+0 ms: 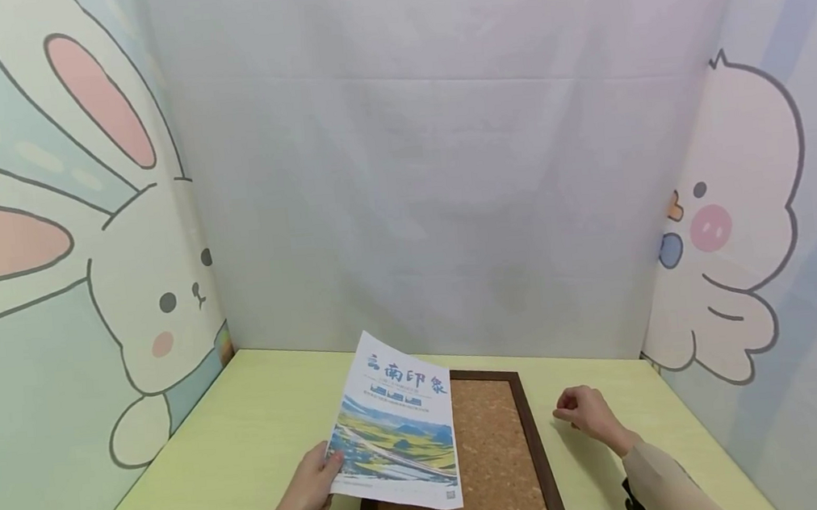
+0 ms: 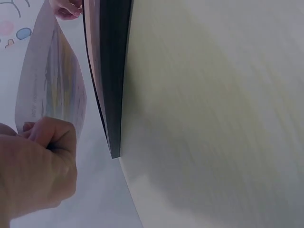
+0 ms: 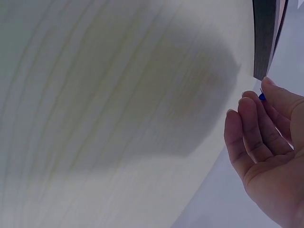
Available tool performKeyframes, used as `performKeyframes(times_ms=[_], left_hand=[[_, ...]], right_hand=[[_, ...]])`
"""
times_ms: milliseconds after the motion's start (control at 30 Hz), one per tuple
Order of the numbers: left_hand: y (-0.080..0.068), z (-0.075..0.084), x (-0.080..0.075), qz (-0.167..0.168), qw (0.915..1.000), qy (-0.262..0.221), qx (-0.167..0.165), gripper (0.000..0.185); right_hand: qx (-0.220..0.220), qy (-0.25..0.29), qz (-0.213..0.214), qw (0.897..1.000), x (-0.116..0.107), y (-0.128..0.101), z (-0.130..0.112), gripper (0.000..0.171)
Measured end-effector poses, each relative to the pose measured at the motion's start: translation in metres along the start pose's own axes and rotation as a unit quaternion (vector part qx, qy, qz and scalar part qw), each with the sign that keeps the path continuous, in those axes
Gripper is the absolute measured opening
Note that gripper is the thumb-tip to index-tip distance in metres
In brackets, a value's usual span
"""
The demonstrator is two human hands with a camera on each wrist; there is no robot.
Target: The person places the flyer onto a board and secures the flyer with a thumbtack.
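My left hand [image 1: 308,486] grips a printed poster [image 1: 396,442] by its lower left edge, thumb on the front. Blue Chinese lettering runs across the sheet's top, with a blue, green and yellow landscape below. The poster is raised over the left part of a cork board [image 1: 494,450] with a dark brown frame and hides much of it. To the right of the board, my right hand [image 1: 590,415] hovers above the table. Between its thumb and index finger it pinches a small blue push pin [image 3: 261,96], seen in the right wrist view with its point upward.
The pale yellow-green table [image 1: 276,412] carries the board near its front middle. Grey cloth [image 1: 411,206] closes off the back. Side walls show a cartoon rabbit [image 1: 143,310] on the left and a cartoon chick [image 1: 746,193] on the right. A black strap [image 1: 634,502] sits by the right sleeve.
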State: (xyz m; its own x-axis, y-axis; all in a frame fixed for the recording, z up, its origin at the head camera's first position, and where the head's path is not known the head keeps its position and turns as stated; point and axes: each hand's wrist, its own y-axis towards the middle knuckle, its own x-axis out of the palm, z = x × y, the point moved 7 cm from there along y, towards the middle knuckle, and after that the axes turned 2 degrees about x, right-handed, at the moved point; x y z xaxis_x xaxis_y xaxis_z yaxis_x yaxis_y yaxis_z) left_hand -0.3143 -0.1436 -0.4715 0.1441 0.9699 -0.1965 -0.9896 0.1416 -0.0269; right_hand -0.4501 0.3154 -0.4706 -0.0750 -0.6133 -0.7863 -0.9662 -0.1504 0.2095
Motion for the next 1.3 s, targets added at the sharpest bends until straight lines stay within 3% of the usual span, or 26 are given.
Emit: performKeyframes(times_ms=[300,600,767,1033,1300], left_hand=[[-0.001,0.001,0.024,-0.011,0.9999,-0.009,0.001,0.038],[-0.005,0.001,0.045,-0.016,0.9998,-0.004,-0.008,0.038],[-0.008,-0.001,0.057,-0.038,0.9986,-0.022,-0.029,0.037],[-0.014,-0.002,0.073,-0.076,0.9949,-0.062,-0.024,0.036],[-0.019,0.000,0.083,-0.093,0.9931,-0.070,-0.017,0.033]], right_hand=[[-0.016,-0.003,-0.011,1.000,0.004,0.001,0.006,0.009],[-0.004,-0.015,-0.002,1.000,0.006,-0.001,0.014,0.010],[0.003,-0.009,-0.006,1.000,0.008,-0.002,0.017,0.009],[0.009,-0.006,-0.005,1.000,0.010,-0.003,0.019,0.010],[0.017,-0.014,0.002,1.000,0.012,-0.002,0.021,0.010]])
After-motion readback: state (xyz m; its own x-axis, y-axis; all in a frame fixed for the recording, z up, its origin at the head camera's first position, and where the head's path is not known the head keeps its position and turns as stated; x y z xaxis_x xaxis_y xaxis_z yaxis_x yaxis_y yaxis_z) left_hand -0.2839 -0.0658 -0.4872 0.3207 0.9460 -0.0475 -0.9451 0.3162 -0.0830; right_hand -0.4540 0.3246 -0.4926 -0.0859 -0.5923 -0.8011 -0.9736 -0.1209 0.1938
